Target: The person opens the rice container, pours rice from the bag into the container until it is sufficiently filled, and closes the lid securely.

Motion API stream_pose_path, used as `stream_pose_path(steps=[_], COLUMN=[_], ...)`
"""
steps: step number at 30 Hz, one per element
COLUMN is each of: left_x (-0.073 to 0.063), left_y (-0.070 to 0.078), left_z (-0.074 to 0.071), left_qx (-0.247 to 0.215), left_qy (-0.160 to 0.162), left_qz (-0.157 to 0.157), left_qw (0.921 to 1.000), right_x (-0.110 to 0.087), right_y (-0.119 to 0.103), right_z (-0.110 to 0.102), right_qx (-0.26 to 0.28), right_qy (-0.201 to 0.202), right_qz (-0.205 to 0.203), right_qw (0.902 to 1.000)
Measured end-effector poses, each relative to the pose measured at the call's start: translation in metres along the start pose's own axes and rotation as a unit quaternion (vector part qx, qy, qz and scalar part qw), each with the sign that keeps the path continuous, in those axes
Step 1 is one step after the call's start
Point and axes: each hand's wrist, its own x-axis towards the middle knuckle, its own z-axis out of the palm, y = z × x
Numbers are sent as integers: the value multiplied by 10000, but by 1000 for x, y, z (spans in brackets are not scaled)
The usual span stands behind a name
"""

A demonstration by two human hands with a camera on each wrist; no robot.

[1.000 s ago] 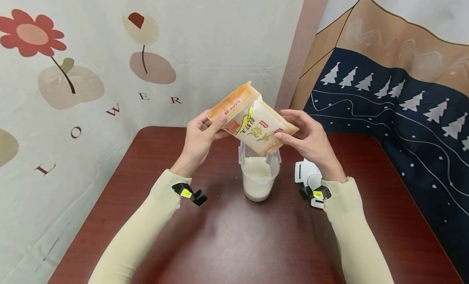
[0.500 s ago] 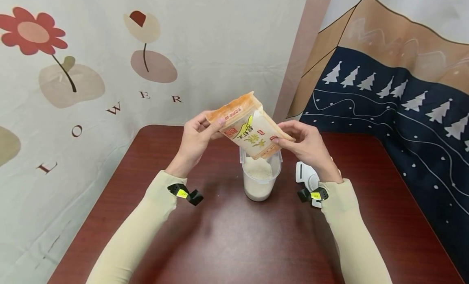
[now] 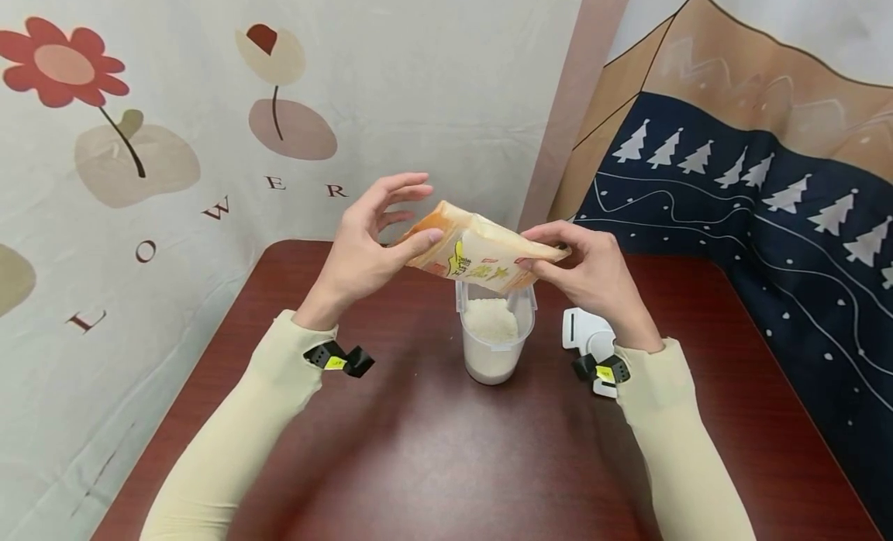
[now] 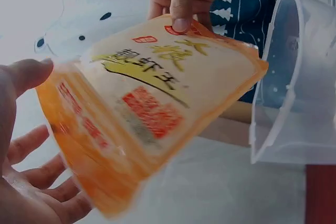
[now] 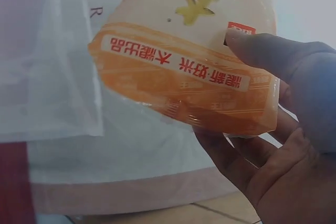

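Bag (image 3: pixel 481 254) now lies flatter, left hand (image 3: pixel 359 242) spread wide at its left end; right hand (image 3: pixel 593 266) pinches right end above container (image 3: pixel 497 346); rice (image 3: pixel 488 318) part-fills it; bag's remainder unclear; white lid (image 3: pixel 584 332) off, right.

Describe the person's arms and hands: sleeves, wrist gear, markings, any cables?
Long, close-fitting, plain pale-cream sleeves: left sleeve, right sleeve. Each wrist carries a small black device, left device and right device, with a bright yellow label; print too small to read. Left hand and right hand ungloved, no rings in view. No cables visible.
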Motion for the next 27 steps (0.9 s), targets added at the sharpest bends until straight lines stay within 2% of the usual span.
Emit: stream_pose_path(steps=[4, 8, 11, 15, 18, 23, 27], left_x=[-1, -5, -7, -11, -13, -16, -18], left_y=[11, 20, 27, 34, 37, 40, 42], left_z=[1, 3, 5, 6, 8, 11, 13], left_qx=[745, 1538, 1930, 2326, 2662, 3052, 3126], left_qy=[-233, -602, -953, -1323, -1555, -1796, -1934], left_qz=[544, 923, 839, 466, 316, 339, 290], left_qw=[9955, 9819, 9730, 9624, 9508, 9346, 9295], right_x=[2, 2, 1, 0, -3, -6, -6], right_y=[-11, -21, -30, -40, -47, -55, -57], right_z=[-2, -3, -3, -1, 1, 2, 2], right_qx=[-562, -1019, -1317, -1651, -1917, -2317, -2386], right_qy=[-26, -115, -204, -316, -375, -448, -443], right_qz=[-627, -1126, -1349, -1515, -1610, -1902, -2089], right_qw=[9964, 9883, 9819, 9741, 9674, 9530, 9473])
